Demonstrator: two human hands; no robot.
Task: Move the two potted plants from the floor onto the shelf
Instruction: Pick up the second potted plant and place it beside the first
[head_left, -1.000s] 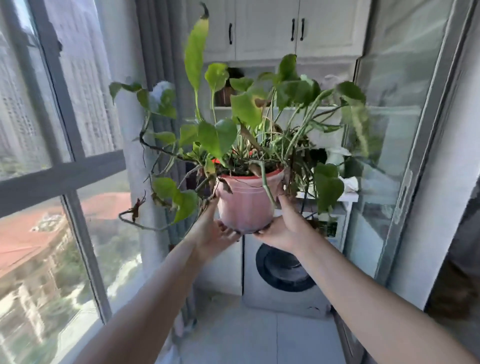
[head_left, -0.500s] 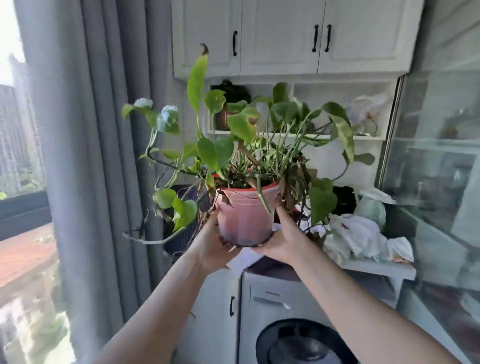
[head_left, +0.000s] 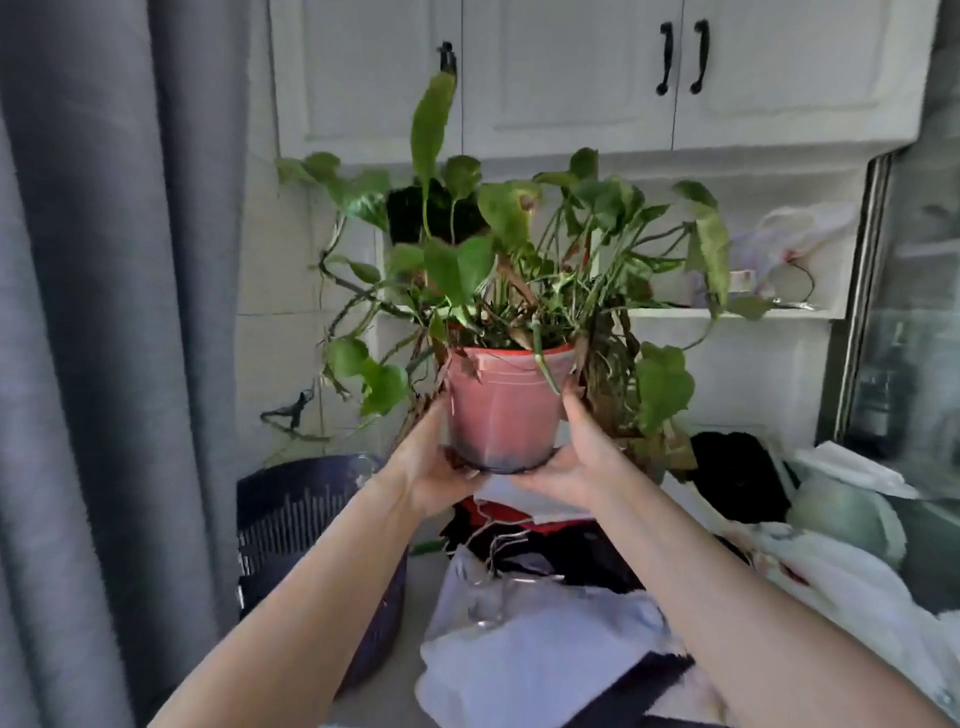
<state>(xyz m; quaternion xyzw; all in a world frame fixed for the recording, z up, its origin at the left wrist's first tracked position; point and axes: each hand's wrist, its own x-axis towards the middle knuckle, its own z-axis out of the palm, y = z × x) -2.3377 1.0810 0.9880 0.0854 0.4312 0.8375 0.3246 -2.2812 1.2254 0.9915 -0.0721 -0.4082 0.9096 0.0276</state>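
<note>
A leafy green plant in a pink pot (head_left: 501, 405) with a red rim is held up in the air, upright, at the frame's middle. My left hand (head_left: 428, 460) cups its lower left side and my right hand (head_left: 584, 452) its lower right side and base. Behind the leaves, a white shelf (head_left: 727, 313) runs under the wall cabinets. A second plant in a dark pot (head_left: 415, 215) stands on that shelf at its left end, half hidden by foliage.
A grey curtain (head_left: 104, 312) hangs at the left. A dark slatted basket (head_left: 291, 514) stands below my left arm. Clothes and white bags (head_left: 545, 649) cover the counter underneath. A plastic bag (head_left: 795, 234) lies on the shelf's right part. A glass door (head_left: 914, 312) bounds the right.
The view has moved closer to the shelf and counter, away from the window. Both hands still hold the pink pot, now nearer the shelf.
</note>
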